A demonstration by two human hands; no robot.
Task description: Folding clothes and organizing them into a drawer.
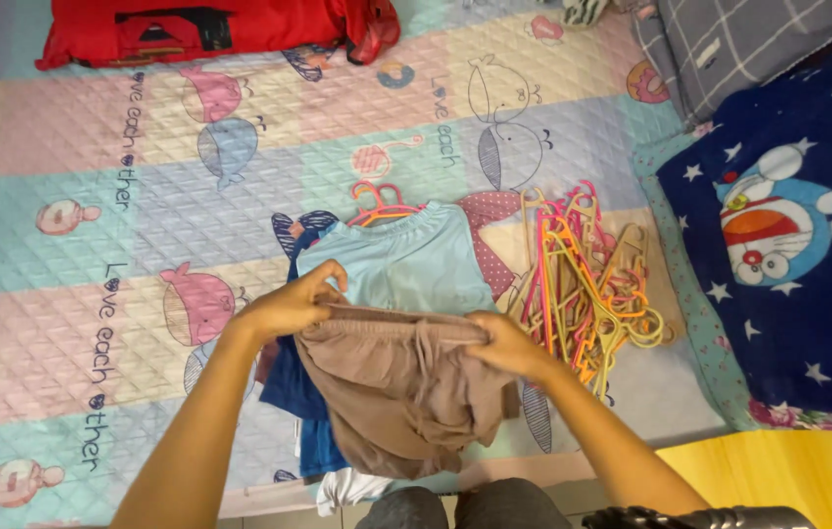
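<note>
Gripping the brown shorts (396, 387) at the waistband, my left hand (289, 306) and right hand (506, 345) pinch its two ends; plastic hangers (587, 284) lie just beyond my right hand.

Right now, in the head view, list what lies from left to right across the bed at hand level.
Left hand → brown drawstring shorts held by both hands → right hand → pile of pink, yellow and orange plastic hangers → dark blue star-patterned blanket.

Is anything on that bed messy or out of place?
Yes. The plastic hangers lie in a tangled heap on the quilt, right of the clothes, hooks pointing every way. The brown shorts, held at the waistband by the left hand and right hand, hang crumpled.
</note>
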